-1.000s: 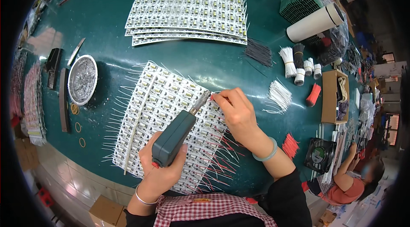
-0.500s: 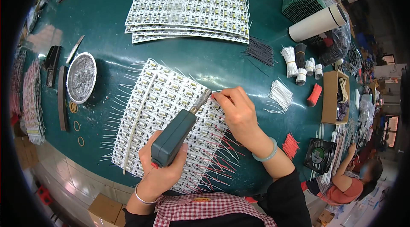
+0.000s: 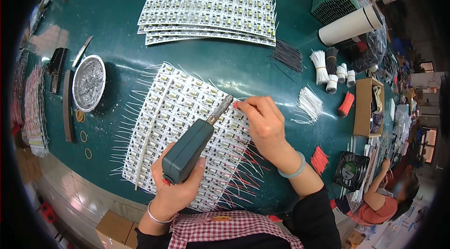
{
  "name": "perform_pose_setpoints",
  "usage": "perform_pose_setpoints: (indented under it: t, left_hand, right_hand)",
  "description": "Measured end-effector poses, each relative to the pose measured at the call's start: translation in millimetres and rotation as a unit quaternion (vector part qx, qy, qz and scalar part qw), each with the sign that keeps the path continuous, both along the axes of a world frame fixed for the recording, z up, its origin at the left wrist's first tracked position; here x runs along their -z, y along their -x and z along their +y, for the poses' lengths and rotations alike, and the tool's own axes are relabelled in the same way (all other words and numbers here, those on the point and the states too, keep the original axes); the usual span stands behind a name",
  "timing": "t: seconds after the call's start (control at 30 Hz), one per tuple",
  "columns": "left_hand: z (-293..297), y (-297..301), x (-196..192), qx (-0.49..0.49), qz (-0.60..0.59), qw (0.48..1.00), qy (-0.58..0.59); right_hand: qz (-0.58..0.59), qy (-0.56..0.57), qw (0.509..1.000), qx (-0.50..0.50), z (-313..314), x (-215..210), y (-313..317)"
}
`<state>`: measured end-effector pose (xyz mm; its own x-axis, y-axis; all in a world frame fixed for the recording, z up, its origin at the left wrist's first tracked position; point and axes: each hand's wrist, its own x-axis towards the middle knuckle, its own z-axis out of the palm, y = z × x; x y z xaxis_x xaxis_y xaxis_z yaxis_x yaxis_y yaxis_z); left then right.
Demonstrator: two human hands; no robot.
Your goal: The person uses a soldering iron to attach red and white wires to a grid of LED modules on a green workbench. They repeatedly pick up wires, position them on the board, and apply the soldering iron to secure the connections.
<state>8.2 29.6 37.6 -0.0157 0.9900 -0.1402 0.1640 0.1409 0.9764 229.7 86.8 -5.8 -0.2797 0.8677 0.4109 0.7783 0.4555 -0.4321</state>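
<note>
My left hand [image 3: 177, 188] is wrapped round the dark green handle of a soldering iron [image 3: 190, 148]. Its metal tip points up and right, over the upper right corner of a panel of white circuit boards [image 3: 180, 108]. Close to that tip, my right hand [image 3: 267, 122] pinches a small red wire [image 3: 236, 105] at the panel's edge; the fingers hide much of it. White wires stick out along the panel's left side, and red and white ones along its lower right. A thin pale strip [image 3: 152, 132] lies across the boards.
Stacked circuit board panels [image 3: 206, 7] lie at the back. A white bowl of silvery scraps [image 3: 90, 84] stands left. Towards the right are black wires [image 3: 287, 55], white wires [image 3: 309, 103], red wires [image 3: 319, 160], a pale flask [image 3: 349, 26], a fan [image 3: 350, 170] and a co-worker [image 3: 384, 202].
The soldering iron's tip has shifted slightly up, a little off the right fingers. My right hand has moved a touch to the right, still pinching the red wire.
</note>
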Motion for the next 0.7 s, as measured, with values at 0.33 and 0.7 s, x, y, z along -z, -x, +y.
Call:
perform_pose_setpoints:
  t: [0.33, 0.7]
  left_hand:
    - [-1, -1, 9, 0.014, 0.033, 0.999, -0.006]
    - [-2, 0, 14, 0.033, 0.064, 0.997, -0.012]
  right_hand:
    - [-0.025, -0.01, 1.0, -0.004, 1, 3, 0]
    - [-0.045, -0.022, 0.999, -0.003, 0, 3, 3]
